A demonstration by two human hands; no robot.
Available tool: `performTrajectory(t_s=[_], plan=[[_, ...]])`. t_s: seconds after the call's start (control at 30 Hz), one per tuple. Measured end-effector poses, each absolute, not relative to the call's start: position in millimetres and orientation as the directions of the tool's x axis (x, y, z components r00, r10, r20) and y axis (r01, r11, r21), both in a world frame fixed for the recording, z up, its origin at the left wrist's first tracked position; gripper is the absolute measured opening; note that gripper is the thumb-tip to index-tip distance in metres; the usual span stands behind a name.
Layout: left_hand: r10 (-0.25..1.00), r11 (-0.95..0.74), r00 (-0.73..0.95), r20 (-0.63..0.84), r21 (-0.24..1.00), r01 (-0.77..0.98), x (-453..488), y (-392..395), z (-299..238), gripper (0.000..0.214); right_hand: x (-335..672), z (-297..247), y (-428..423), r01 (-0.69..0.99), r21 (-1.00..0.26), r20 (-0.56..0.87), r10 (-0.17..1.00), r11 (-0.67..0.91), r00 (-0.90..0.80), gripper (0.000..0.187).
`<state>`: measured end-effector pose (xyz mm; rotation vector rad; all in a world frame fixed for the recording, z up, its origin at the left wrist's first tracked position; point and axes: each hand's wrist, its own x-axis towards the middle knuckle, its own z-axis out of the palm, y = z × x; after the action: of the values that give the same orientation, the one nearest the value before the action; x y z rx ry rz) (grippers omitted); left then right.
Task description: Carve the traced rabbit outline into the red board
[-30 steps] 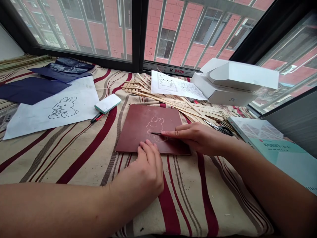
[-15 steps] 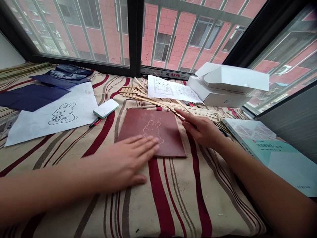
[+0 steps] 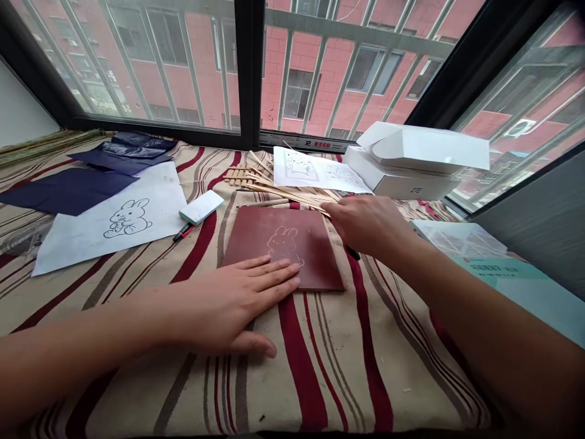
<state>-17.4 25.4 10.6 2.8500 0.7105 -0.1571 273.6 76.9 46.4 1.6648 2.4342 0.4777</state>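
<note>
Now the brown board (image 3: 315, 259) is seen flat on the striped cloth (image 3: 256, 396), its lower left covered by the left hand (image 3: 233, 299), spread palm down with fingers straight and nothing grasped. By the upper right corner the right hand (image 3: 365, 225) is held half curled; a dark object (image 3: 353, 253) is glimpsed beneath, but whether it is gripped cannot be told. A wiping or steadying step is suggested, between strokes on the rabbit outline (image 3: 283, 241). For more line work, the covered lines would need to be freed.
</note>
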Motion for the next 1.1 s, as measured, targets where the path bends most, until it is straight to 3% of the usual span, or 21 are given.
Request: performTrajectory(t_s=[0.03,0.07,0.1,0.27,0.4,0.53,0.7,0.77,0.83,0.9,1.0,1.1], plan=[[0.469,-0.856,0.870,-0.156,0.163,0.491,-16.3,28.1,11.1,0.091,262.9,49.0,86.4,0.887,0.226,0.081,0.899,0.403,-0.430,0.041],[0.564,-0.801,0.812,-0.152,0.138,0.582,-15.8,32.9,12.0,0.094,251.2,50.2,97.9,0.876,0.080,0.091,0.872,0.476,-0.482,0.040],[0.649,-0.737,0.744,-0.157,0.110,0.667,-16.3,39.5,13.2,0.097,238.9,49.8,110.7,0.856,0.019,0.082,0.853,0.516,-0.516,0.040],[0.851,-0.519,0.514,-0.109,-0.024,0.854,-28.5,72.8,13.9,0.069,190.2,29.5,173.7,0.797,-0.101,0.014,0.802,0.595,-0.597,0.043],[0.850,-0.526,0.526,0.012,0.063,0.848,-36.0,73.5,-0.7,0.068,180.6,15.5,201.9,0.774,-0.152,-0.024,0.780,0.615,-0.625,0.032],[0.823,-0.568,0.560,0.097,0.143,0.811,-36.5,68.5,-12.1,0.063,185.2,19.3,201.2,0.772,-0.216,0.070,0.798,0.598,-0.599,0.024],[0.820,-0.571,0.563,0.103,0.207,0.794,-35.9,66.9,-13.4,0.064,212.6,42.0,163.7,0.696,-0.406,0.186,0.800,0.592,-0.571,0.033],[0.822,-0.569,0.561,0.099,0.204,0.797,-36.1,66.6,-12.8,0.065,229.7,50.7,146.5,0.569,-0.633,0.162,0.809,0.525,-0.566,0.024],[0.818,-0.573,0.567,0.094,0.199,0.795,-36.5,66.6,-12.5,0.064,246.3,55.4,133.6,0.492,-0.752,0.132,0.833,0.438,-0.538,0.013],[0.810,-0.585,0.577,0.105,0.191,0.788,-37.2,67.1,-12.5,0.063,258.6,54.7,125.9,0.362,-0.869,0.098,0.835,0.337,-0.542,0.017],[0.800,-0.599,0.585,0.129,0.176,0.781,-38.3,68.4,-12.4,0.063,263.4,46.1,120.9,0.130,-0.959,0.151,0.843,0.252,-0.516,0.020],[0.799,-0.601,0.591,0.111,0.172,0.780,-38.4,69.1,-11.8,0.064,252.0,36.5,115.6,-0.089,-0.970,0.243,0.866,0.227,-0.437,0.016]])
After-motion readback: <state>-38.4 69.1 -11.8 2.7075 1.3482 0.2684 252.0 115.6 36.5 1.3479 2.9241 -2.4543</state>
